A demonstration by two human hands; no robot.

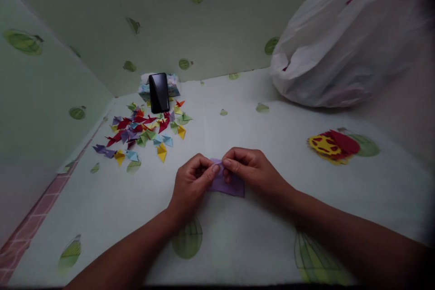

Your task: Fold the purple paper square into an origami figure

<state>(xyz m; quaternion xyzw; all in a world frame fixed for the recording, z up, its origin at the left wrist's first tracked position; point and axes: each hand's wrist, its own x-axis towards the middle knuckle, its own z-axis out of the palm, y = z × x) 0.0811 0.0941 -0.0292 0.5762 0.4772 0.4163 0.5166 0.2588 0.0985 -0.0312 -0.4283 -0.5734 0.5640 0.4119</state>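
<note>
No txt, labels, brands, nos. or signs legible in the head cam view.
</note>
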